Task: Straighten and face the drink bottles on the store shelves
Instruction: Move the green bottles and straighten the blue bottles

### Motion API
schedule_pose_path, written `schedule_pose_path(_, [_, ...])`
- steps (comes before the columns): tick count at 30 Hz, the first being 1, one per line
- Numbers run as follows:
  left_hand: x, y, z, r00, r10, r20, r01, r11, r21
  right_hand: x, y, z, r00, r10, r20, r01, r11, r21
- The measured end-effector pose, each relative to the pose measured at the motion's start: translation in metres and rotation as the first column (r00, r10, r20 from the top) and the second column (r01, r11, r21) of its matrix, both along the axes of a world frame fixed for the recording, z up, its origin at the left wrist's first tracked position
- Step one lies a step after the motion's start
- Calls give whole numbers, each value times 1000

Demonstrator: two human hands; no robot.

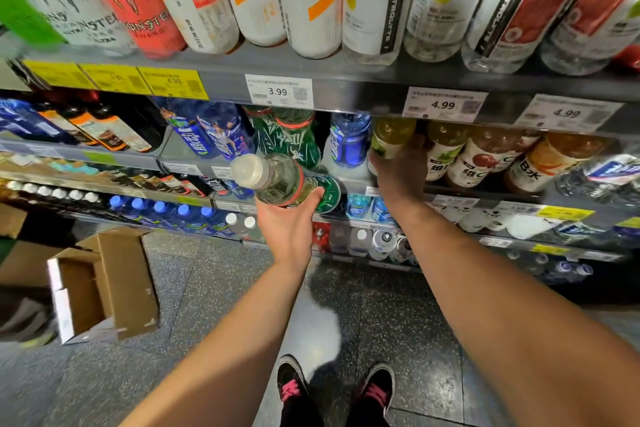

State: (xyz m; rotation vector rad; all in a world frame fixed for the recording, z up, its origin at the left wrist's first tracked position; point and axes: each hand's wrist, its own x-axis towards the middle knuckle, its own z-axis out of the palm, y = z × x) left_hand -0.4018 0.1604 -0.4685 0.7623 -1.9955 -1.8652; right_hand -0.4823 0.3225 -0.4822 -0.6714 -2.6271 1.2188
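Both hands work at the grey metal store shelf (346, 180) of drinks.

The left hand (289, 218) grips a clear plastic bottle with a green label and white cap (277, 180), held tilted in front of the shelf edge, cap toward the camera, apart from the matching green-labelled bottles (294, 135) standing behind it. The right hand (398, 172) reaches into the shelf with its fingers curled around a yellow-green drink bottle with a white label (389, 139), just beside a blue-labelled bottle (348, 142). An open brown cardboard box (104, 284) sits on the speckled floor.
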Motion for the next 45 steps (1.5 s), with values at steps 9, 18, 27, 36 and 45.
schedule_pose_path(9, [1, -18, 6, 999, 40, 13, -40, 999, -15, 57, -50, -5, 983, -85, -160, 57, 983, -175])
schedule_pose_path(18, [-15, -69, -5, 1000, -15, 18, 16, 998, -60, 16, -109, 2, 984, -94, -150, 73, 987, -142])
schedule_pose_path(27, [-32, -118, -11, 964, -228, 135, 242, 965, -102, -25, -123, -19, 959, -247, -139, 250, 968, 9])
schedule_pose_path(36, [-30, -134, -6, 948, -302, 103, 305, 952, -14, -43, -125, -22, 910, -386, -154, 353, 913, -202])
schedule_pose_path(45, [-29, -102, -14, 955, -287, 75, 285, 958, 36, -3, -112, -33, 919, -251, -304, 190, 958, -217])
